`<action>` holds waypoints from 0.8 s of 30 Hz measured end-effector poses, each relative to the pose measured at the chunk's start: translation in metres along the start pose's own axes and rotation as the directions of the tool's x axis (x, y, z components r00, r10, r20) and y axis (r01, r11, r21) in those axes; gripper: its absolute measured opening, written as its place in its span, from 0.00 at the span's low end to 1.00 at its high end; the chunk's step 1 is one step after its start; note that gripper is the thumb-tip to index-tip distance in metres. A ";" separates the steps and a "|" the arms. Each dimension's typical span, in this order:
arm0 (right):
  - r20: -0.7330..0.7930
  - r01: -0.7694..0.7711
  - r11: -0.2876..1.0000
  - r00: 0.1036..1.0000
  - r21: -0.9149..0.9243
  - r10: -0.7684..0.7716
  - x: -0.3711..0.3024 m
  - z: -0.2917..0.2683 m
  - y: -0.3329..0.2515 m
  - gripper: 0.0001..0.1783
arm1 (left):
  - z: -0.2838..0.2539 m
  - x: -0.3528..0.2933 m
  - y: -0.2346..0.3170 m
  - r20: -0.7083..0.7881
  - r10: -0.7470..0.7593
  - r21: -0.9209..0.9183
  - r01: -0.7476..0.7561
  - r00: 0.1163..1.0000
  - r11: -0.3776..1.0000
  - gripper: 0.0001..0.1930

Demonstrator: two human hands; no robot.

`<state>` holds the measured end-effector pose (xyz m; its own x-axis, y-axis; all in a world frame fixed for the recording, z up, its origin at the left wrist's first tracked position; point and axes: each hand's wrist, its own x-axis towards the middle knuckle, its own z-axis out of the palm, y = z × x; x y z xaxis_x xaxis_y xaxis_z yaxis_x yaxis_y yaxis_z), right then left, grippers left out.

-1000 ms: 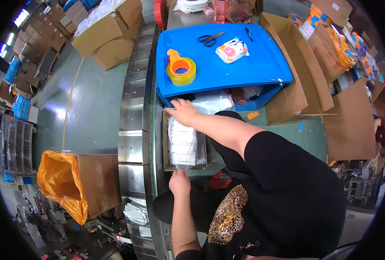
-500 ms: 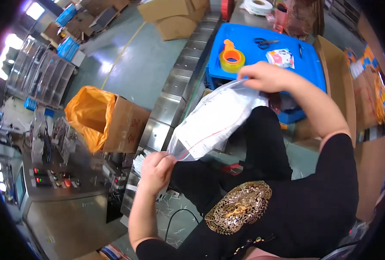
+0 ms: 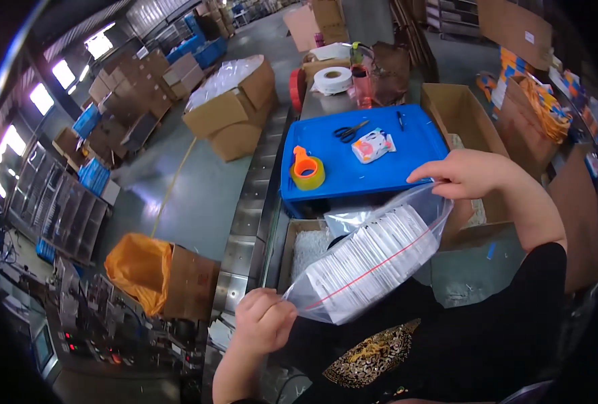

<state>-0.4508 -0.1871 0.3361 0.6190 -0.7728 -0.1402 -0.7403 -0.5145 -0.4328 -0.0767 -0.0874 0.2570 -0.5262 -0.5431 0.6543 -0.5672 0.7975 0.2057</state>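
Stretched between my hands is a clear zip bag (image 3: pixel 425 217) with a red line along it. A row of thin white packets (image 3: pixel 373 259), standing tightly side by side, fills it. My left hand (image 3: pixel 265 320) pinches the bag's near left corner with curled fingers. At the far right end, my right hand (image 3: pixel 467 178) grips the other corner between thumb and fingers. The bag hangs over my lap, in front of a blue plastic bin (image 3: pixel 406 158). On the bin lie an orange tape dispenser (image 3: pixel 307 168), scissors (image 3: pixel 350 132), a small colourful soft pack (image 3: pixel 373 146) and a pen (image 3: pixel 400 120).
A metal-plated conveyor (image 3: pixel 245 232) runs along my left. Beyond it stands a carton (image 3: pixel 191 279) lined with an orange bag (image 3: pixel 134 269). An open carton (image 3: pixel 460 121) is right of the bin; another box (image 3: pixel 310 249) sits behind the bag. Machinery (image 3: pixel 103 337) occupies the lower left.
The view has tilted up, showing more of the room. The bag has turned from its flat white side to show the packets' edges, and both hands still hold its corners.
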 end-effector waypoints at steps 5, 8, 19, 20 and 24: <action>-0.113 0.116 0.889 0.976 -0.443 -0.184 -0.007 -0.006 -0.039 0.20 | 0.004 0.035 0.009 0.081 0.130 0.084 -0.137 0.988 0.987 0.09; -0.041 0.706 0.609 0.640 -0.361 -0.767 0.018 0.019 -0.058 0.12 | 0.008 0.044 0.013 0.062 0.172 0.057 -0.175 0.983 0.983 0.10; 0.044 0.971 0.239 0.239 0.005 -0.970 0.095 0.139 -0.054 0.09 | 0.027 0.039 0.019 0.032 0.181 0.109 -0.183 0.983 0.977 0.08; 0.012 0.973 0.229 0.229 0.024 -0.973 0.096 0.139 -0.055 0.09 | 0.027 0.040 0.019 0.012 0.170 0.079 -0.170 0.985 0.982 0.08; 0.197 0.919 0.392 0.378 0.034 -0.904 0.094 0.112 -0.066 0.09 | 0.027 0.050 0.016 -0.010 0.157 0.038 -0.157 0.987 0.987 0.08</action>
<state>-0.3145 -0.1838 0.2517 0.9554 0.2464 0.1628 0.2880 -0.8995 -0.3286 -0.1290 -0.1091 0.2738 -0.6026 -0.4082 0.6857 -0.5012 0.8623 0.0729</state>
